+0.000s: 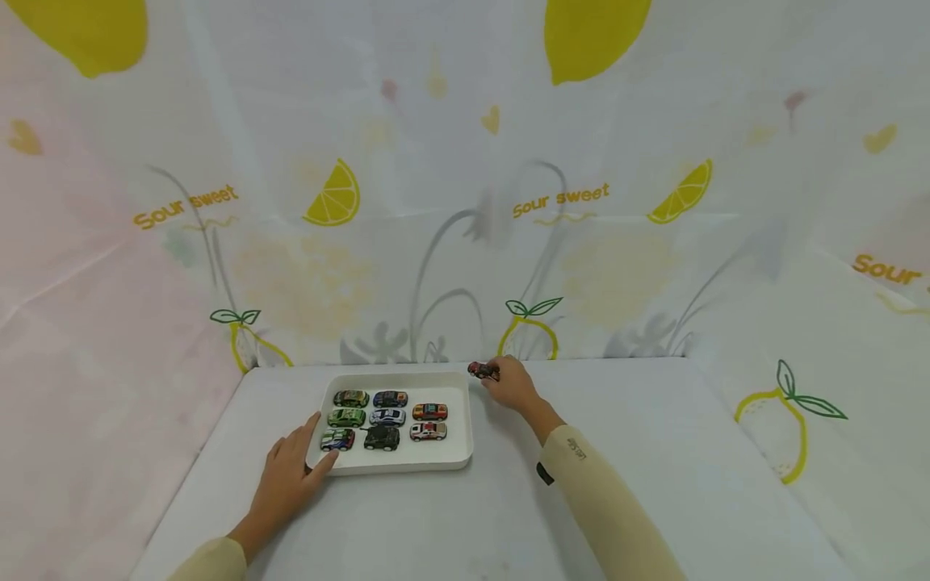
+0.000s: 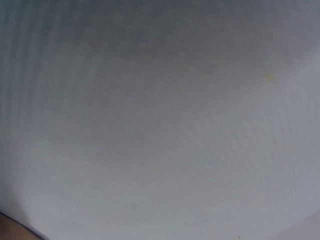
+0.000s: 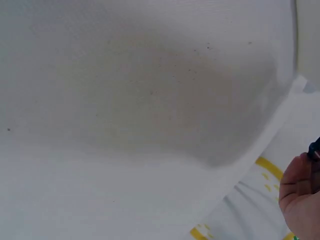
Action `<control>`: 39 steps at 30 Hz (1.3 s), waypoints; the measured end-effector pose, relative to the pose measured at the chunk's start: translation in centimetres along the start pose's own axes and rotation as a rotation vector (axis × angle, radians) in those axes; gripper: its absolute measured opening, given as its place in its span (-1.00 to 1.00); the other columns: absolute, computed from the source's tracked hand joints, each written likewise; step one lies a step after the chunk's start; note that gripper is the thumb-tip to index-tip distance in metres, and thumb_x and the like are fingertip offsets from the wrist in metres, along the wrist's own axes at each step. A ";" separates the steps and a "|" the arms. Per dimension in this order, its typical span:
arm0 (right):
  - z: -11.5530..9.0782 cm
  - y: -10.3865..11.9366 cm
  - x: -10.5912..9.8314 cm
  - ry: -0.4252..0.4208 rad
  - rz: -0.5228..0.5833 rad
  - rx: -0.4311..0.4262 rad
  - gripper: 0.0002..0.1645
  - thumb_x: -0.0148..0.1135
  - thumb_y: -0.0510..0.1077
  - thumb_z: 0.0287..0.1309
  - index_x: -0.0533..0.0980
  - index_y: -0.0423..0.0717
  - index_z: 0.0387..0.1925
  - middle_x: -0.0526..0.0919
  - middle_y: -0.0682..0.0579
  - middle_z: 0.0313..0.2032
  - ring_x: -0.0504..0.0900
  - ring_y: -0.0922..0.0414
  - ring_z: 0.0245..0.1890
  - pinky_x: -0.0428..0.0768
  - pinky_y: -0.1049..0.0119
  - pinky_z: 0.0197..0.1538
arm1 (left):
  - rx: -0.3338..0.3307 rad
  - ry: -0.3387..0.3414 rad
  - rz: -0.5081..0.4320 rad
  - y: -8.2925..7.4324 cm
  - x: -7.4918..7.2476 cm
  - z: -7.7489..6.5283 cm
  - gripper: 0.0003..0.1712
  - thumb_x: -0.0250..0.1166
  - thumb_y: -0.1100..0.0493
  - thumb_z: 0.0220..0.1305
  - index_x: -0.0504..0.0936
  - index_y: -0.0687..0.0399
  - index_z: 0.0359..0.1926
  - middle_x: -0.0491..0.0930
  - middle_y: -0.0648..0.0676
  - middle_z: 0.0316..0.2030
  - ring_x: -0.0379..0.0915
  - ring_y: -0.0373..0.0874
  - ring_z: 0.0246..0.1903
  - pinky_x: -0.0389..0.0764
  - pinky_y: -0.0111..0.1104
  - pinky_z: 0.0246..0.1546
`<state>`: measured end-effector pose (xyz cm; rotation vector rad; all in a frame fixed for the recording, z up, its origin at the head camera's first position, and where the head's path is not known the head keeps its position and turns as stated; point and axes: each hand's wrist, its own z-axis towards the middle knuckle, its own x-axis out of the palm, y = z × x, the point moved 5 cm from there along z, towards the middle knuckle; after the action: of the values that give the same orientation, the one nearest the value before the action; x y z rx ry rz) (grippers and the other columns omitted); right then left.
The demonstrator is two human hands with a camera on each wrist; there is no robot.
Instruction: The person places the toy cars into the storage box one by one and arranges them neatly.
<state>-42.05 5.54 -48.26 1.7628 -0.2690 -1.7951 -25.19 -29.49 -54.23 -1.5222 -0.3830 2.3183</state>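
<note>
My right hand (image 1: 513,386) pinches a small red-and-black toy car (image 1: 483,370) by one end, just past the back right corner of a white tray (image 1: 456,452). The right wrist view shows part of that hand (image 3: 300,197) with a dark bit of the car (image 3: 314,149) at its fingertips. At the tray's front left corner my left hand (image 1: 291,476) rests, its fingers extended along the left side and its thumb at the front rim. Several toy cars stand in the tray, among them a red-orange car (image 1: 430,411) and a black tank-like vehicle (image 1: 381,437).
A white table (image 1: 465,532) bears the tray and meets a lemon-print cloth (image 1: 421,282) at its back edge. The same sort of cloth hangs at both sides. Only pale surface and a sliver of skin appear in the left wrist view.
</note>
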 end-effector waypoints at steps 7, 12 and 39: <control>0.0 2.2 -0.5 -0.017 0.001 -0.067 -0.62 0.25 -0.12 0.08 0.52 -0.20 -0.06 0.56 -0.10 -0.14 0.53 0.04 -0.14 0.52 0.14 -0.04 | -0.003 0.001 0.003 0.0 -0.1 -0.2 -0.12 0.14 -0.21 0.19 0.08 0.10 0.39 0.37 0.36 0.13 0.22 0.24 0.16 0.09 0.16 0.15; 0.3 2.9 -0.1 -0.001 -0.013 -0.093 -0.61 0.24 -0.10 0.10 0.51 -0.19 -0.05 0.55 -0.08 -0.13 0.53 0.07 -0.14 0.52 0.17 -0.03 | -0.012 -0.005 0.012 0.2 -0.2 -0.3 -0.12 0.15 -0.21 0.18 0.08 0.10 0.39 0.37 0.35 0.13 0.22 0.23 0.16 0.09 0.16 0.15; -0.1 5.4 3.7 -0.051 -0.128 -0.245 -0.60 0.28 -0.01 0.05 0.55 0.02 -0.03 0.61 0.03 -0.12 0.60 0.09 -0.17 0.49 0.09 -0.10 | -0.018 0.015 0.019 0.1 0.1 -0.1 -0.10 0.11 -0.26 0.19 0.04 0.06 0.40 0.37 0.33 0.15 0.21 0.22 0.18 0.06 0.13 0.19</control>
<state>-40.20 -0.80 -48.49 1.5945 0.0446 -1.8758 -25.17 -29.56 -54.40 -1.5580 -0.3885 2.3223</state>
